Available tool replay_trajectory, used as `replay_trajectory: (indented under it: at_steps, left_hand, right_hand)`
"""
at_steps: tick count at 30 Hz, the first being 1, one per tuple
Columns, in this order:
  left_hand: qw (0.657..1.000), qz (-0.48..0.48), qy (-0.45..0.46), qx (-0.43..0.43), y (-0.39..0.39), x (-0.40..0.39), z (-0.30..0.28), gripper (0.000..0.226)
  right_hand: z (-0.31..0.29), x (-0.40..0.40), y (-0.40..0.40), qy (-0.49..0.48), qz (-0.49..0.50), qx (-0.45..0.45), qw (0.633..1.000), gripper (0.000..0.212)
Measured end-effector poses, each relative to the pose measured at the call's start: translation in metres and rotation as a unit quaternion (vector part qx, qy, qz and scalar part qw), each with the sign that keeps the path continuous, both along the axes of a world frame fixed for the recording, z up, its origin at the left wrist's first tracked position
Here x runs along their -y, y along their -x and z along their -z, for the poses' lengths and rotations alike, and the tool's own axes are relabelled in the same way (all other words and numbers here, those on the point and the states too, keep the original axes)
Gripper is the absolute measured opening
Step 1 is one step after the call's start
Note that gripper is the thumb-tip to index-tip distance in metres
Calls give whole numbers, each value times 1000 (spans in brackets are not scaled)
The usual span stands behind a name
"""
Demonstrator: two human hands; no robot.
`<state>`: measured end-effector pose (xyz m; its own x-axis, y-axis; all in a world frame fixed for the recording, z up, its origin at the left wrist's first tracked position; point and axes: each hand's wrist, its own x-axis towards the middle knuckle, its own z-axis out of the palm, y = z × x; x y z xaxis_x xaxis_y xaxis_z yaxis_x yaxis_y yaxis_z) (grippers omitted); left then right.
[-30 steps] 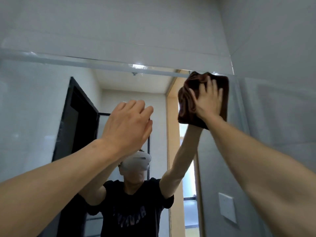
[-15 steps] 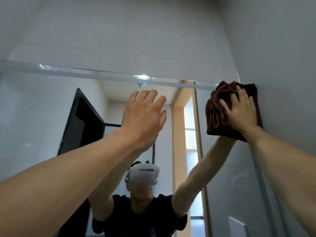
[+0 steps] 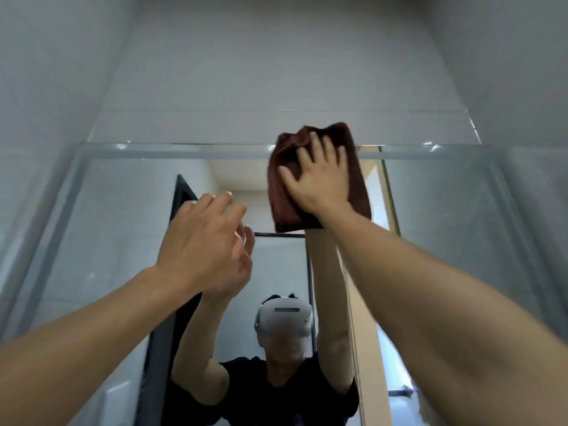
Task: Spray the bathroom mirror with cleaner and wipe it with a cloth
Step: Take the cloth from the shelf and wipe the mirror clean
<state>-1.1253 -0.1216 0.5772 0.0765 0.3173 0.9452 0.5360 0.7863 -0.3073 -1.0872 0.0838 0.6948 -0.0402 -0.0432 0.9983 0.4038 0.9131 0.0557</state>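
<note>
Mirror [image 3: 123, 241] fills the wall ahead; brown cloth [image 3: 358, 192] sits at its top edge, right of centre. Right hand [image 3: 319, 182] presses it flat w/ spread fingers, a released grip. Left hand [image 3: 206, 244] hovers empty below-left; unwiped glass lies mostly leftward and down.

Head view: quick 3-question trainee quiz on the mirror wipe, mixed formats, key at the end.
1. True or false: the left hand holds a spray bottle.
2. Multiple choice: where on the mirror is the brown cloth? A) at the top edge B) low, near the bottom C) at the far left edge
3. Fill in: the right hand presses the cloth with its fingers ____ (spread flat / curled into a fist).

Key
1. False. The left hand is raised, fingers relaxed, holding nothing.
2. A.
3. Spread flat.
</note>
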Motion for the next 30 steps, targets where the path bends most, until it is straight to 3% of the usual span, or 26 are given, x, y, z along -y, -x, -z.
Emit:
replay_trajectory:
  at_steps: [5,10,23,30]
  left_hand:
    - [1000,-9,-1,-21,20,36,16,37]
    - [1000,6,1,-22,12,25,12,37]
    - [999,20,17,-26,-27,-51,7,38]
    - [997,59,24,-34,-55,-117,9,40]
  right_hand:
    - [5,78,48,-61,-22,46,997,70]
    - [5,63,38,-84,-15,64,994,69]
    - [17,-160,-102,52,40,-27,997,75]
    - [39,-242,-161,79,49,-43,995,98]
